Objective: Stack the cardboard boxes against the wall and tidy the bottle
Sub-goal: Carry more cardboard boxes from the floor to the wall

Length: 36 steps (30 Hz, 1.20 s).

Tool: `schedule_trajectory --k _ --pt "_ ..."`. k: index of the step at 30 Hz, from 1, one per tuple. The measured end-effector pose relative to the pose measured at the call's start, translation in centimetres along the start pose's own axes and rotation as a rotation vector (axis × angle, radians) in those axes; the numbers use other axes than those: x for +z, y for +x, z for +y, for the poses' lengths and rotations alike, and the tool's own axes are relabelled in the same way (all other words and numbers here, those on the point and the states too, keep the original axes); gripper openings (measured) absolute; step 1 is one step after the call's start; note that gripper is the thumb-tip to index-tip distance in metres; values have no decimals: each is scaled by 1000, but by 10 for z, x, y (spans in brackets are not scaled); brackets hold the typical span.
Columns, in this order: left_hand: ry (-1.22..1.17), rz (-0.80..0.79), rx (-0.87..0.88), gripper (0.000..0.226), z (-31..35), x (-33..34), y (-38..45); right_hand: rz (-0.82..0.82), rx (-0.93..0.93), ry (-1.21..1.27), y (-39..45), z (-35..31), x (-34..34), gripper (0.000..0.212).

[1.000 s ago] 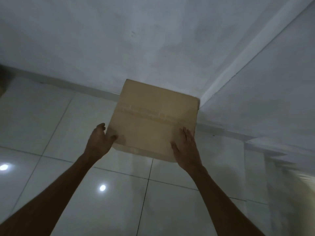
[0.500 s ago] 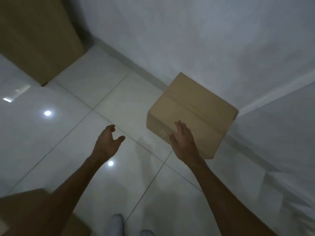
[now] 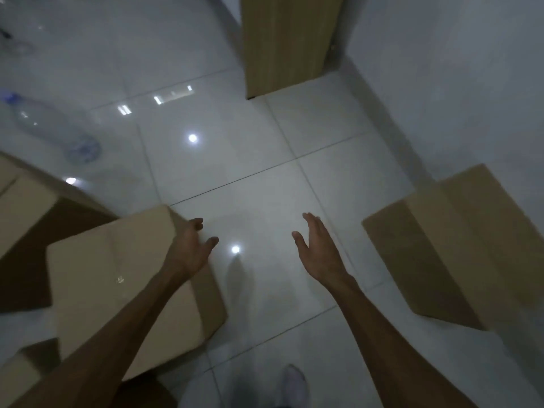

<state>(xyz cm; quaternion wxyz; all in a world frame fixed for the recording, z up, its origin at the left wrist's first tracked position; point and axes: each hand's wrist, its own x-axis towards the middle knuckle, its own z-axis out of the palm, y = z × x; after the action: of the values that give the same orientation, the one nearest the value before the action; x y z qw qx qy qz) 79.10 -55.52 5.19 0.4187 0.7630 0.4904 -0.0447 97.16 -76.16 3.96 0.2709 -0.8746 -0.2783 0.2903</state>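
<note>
A closed cardboard box [image 3: 459,248] rests on the floor at the right, against the white wall [image 3: 471,83]. A second closed box [image 3: 112,290] lies at lower left, and my left hand [image 3: 191,245] hovers open over its right top corner. My right hand [image 3: 318,245] is open above bare tile between the two boxes, touching nothing. A larger box with open flaps [image 3: 20,207] sits at the far left edge. A clear plastic bottle [image 3: 53,131] lies on its side on the floor at upper left.
A wooden door or panel [image 3: 288,42] stands at the top centre beside the wall corner. Glossy white floor tiles [image 3: 250,178] reflect ceiling lights. Another piece of cardboard [image 3: 17,375] shows at the bottom left. My shoe [image 3: 291,384] is at the bottom.
Both hands have let go of the box by the wall. My view has swung left, so that box now sits at the right and other boxes and the bottle have come into view.
</note>
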Motion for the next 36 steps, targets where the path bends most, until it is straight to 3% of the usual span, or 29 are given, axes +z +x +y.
schedule_trajectory --k 9,18,20,25,36 --pt "24 248 -200 64 -170 -87 -48 -236 -156 -61 -14 -93 135 59" --pt "-112 394 -393 85 -301 -81 -71 -321 -141 15 -28 -112 243 66" --pt "-165 403 -411 86 -312 -71 -74 -304 -123 55 -33 -109 259 70" --pt "-321 468 -381 63 -307 -52 -77 -254 -118 126 -42 -103 277 74" --pt "-422 500 -425 76 -292 -38 -78 -267 -145 151 -19 -96 257 76"
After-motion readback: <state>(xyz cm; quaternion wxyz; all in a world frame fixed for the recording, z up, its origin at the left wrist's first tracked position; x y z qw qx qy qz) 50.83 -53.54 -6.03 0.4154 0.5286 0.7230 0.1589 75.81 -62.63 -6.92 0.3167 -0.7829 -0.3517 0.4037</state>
